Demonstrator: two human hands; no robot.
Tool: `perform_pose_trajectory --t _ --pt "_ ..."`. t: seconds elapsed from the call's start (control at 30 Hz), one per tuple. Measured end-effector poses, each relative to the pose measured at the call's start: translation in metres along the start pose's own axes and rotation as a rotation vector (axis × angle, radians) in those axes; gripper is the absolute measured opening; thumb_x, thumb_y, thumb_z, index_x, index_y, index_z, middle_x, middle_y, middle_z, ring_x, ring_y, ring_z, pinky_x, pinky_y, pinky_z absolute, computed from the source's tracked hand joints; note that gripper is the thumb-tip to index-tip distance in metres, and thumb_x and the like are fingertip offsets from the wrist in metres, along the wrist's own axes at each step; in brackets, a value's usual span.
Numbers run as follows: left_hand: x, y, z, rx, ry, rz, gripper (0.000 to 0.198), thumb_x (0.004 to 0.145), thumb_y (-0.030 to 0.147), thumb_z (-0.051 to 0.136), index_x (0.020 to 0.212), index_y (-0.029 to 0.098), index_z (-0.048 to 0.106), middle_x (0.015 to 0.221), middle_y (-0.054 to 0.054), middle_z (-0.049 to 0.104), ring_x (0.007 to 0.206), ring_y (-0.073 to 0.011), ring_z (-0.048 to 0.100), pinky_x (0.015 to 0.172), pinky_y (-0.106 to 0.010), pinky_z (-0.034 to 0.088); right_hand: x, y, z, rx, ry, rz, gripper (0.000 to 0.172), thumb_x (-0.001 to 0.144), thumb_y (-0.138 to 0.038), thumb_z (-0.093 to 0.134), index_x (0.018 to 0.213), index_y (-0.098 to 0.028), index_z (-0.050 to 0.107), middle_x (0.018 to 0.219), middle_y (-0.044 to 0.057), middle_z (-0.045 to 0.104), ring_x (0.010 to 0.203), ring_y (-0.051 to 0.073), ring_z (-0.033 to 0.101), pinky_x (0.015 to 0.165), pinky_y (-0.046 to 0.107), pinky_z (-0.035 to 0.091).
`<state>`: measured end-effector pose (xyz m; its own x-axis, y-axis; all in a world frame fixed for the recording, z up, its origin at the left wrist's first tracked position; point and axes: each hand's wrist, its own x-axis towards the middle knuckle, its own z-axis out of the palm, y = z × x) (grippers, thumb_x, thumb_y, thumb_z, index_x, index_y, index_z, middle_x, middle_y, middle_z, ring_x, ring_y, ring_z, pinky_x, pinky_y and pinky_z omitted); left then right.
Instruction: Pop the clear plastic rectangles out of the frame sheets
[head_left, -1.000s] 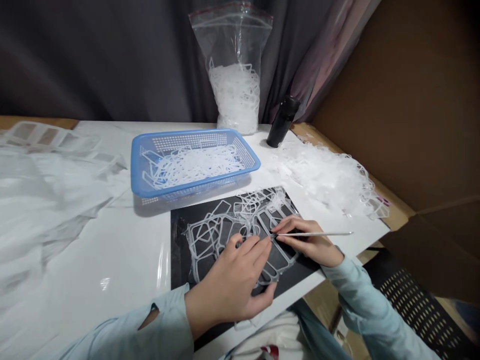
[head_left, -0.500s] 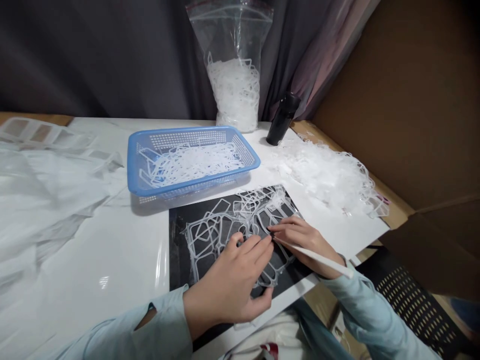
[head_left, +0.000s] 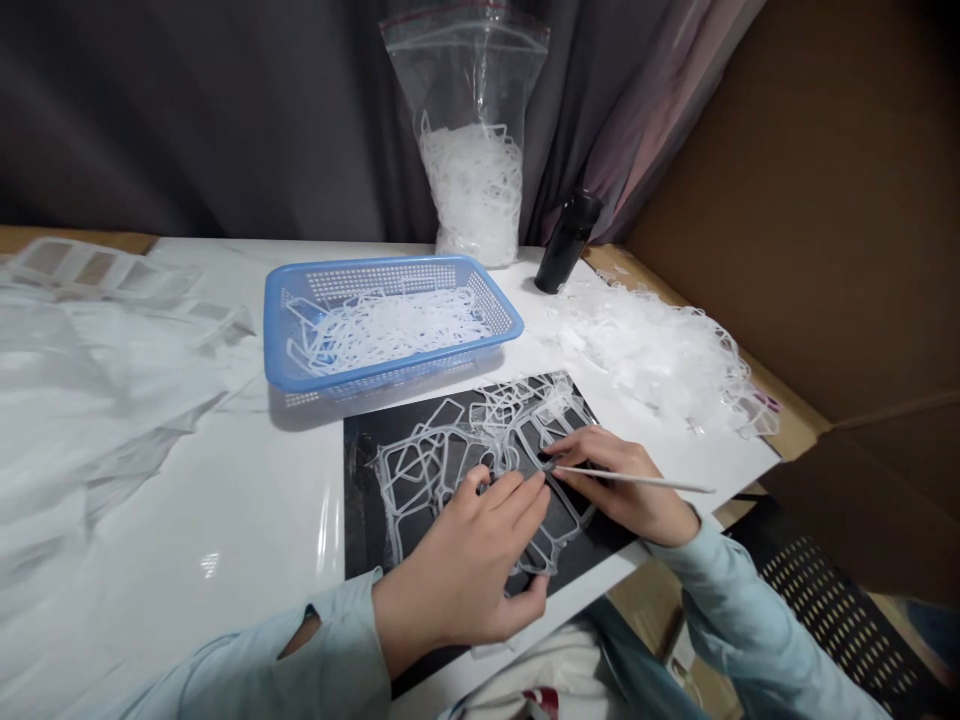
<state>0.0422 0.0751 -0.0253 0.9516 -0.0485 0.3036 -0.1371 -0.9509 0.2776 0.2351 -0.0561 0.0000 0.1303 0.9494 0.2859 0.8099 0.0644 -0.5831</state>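
My left hand [head_left: 480,560] lies palm down on a sheet of translucent plastic frames [head_left: 427,465], fingers extended and thumb apart near the front edge. Beneath the frames is a black mat [head_left: 361,510]. Just right of it, the fingers of my right hand [head_left: 622,480] pinch a long, thin white strip [head_left: 652,480], which sticks out to the right above my wrist. Whether that strip is a tool or a piece of plastic, I cannot tell. Something dark shows at the pinching fingertips, close to the frames. My left palm hides part of the sheet.
A blue basket [head_left: 281,330] of white plastic loops stands behind the mat. Farther back are a clear zip bag [head_left: 472,190] of similar loops and a black bottle [head_left: 568,240]. Loose loops pile [head_left: 660,350] at right; translucent sheets [head_left: 97,380] cover the left. Cardboard [head_left: 795,220] rises at right.
The white strip has swung from slanting down to the right to lying nearly level. My right hand has turned and shifted slightly; my left hand stays on the frames.
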Motion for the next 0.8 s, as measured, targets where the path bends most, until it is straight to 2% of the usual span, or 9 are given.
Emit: perform_pose_trajectory --t 0.1,0.27,0.63,0.8 --pt "0.000 0.000 0.000 0.002 0.010 0.003 0.057 0.092 0.049 0.049 0.136 0.013 0.053 0.142 -0.008 0.056 0.121 -0.0248 0.050 0.104 -0.042 0.027 -0.001 -0.002 0.000 0.132 0.071 0.127 0.011 0.094 -0.026 0.062 0.086 -0.020 0.065 0.095 0.009 0.073 0.092 0.021 0.070 0.080 0.035 0.056" --pt "0.000 -0.001 0.000 -0.015 0.010 -0.002 0.058 0.092 0.049 0.049 0.137 0.013 0.052 0.142 -0.007 0.056 0.121 -0.0243 0.051 0.105 -0.042 0.026 -0.001 -0.002 0.008 0.235 0.084 0.257 0.016 0.093 -0.030 0.064 0.082 -0.018 0.067 0.089 0.007 0.073 0.087 0.020 0.071 0.077 0.032 0.056" --pt "0.000 -0.001 0.001 -0.026 0.006 -0.004 0.058 0.092 0.049 0.049 0.137 0.013 0.052 0.142 -0.007 0.056 0.124 -0.0245 0.049 0.105 -0.042 0.022 0.001 -0.010 0.016 0.168 0.118 0.238 0.013 0.092 -0.026 0.064 0.082 -0.019 0.068 0.084 0.007 0.071 0.088 0.021 0.069 0.077 0.033 0.054" --pt "-0.001 0.000 0.002 -0.037 0.012 -0.016 0.058 0.092 0.050 0.050 0.137 0.013 0.052 0.142 -0.007 0.056 0.124 -0.0241 0.049 0.105 -0.042 0.021 0.002 -0.013 0.010 0.154 0.055 0.236 0.016 0.093 -0.022 0.062 0.077 -0.019 0.061 0.088 0.007 0.069 0.088 0.020 0.067 0.076 0.033 0.053"
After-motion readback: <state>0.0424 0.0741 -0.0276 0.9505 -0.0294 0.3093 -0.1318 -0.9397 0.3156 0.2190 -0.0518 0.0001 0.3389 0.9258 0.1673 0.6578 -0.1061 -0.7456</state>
